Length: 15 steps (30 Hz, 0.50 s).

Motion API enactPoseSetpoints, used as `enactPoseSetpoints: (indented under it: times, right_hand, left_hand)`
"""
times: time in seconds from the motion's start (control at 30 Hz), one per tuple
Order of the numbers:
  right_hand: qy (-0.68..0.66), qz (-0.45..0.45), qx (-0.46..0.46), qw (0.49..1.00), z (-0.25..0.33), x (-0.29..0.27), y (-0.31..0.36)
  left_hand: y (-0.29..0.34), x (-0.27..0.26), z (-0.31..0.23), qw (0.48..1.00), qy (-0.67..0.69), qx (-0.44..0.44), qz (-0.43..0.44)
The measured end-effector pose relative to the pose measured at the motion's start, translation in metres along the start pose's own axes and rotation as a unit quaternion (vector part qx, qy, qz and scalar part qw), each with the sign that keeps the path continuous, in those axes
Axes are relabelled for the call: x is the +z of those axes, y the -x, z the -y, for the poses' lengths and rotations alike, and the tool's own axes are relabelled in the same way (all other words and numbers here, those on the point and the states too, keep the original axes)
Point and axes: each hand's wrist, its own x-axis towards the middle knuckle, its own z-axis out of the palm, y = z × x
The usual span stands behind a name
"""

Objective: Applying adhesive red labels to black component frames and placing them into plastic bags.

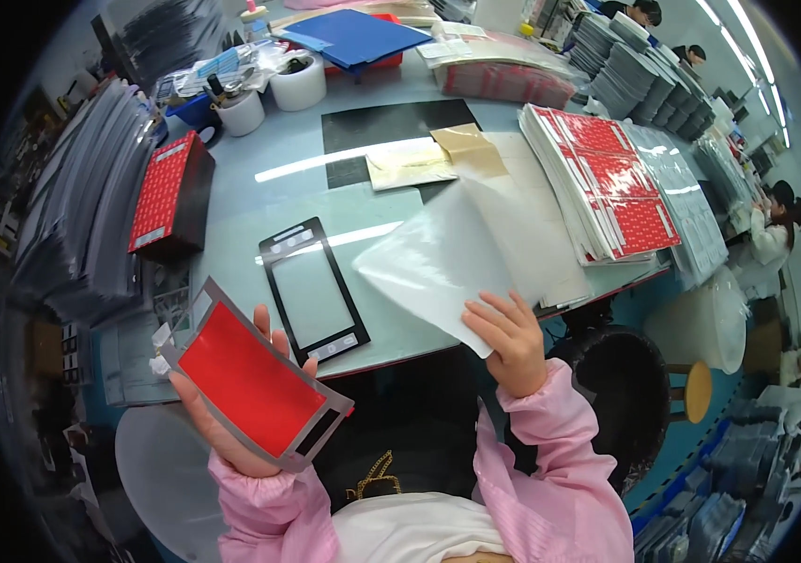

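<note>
My left hand [229,443] grips a flat rectangular panel [252,373], red in the middle with a grey border and a dark slot at its lower right end. The panel is tilted, and fingers show along both its long edges. My right hand [510,343] holds a translucent whitish film sheet [438,265] by its near edge, thumb side down, while the sheet's far part rises over the table. Between the hands, a black rectangular frame [332,260] with a clear window lies flat on the tabletop, touched by neither hand.
Left stands a red-topped box [164,195] beside stacked grey sheets [91,197]. Red-and-white printed sheets [597,178] are piled at right. Yellowish paper [410,165] lies on a black mat [349,131]. White tubs [298,84] stand behind; a black bin [621,399] is below right.
</note>
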Motion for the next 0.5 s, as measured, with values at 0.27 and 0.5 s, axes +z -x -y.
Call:
enactPoseSetpoints:
  times: [0.27,0.5]
  right_hand:
    - [0.008,0.092,0.033,0.995,0.006,0.011,0.022]
    - [-0.012,0.107,0.062,0.992,0.011,-0.015,0.019]
  left_hand:
    - [-0.027,-0.001,0.033,0.998,-0.020,-0.055,-0.033]
    - [-0.035,-0.003,0.041,0.997,-0.016,-0.064,-0.048]
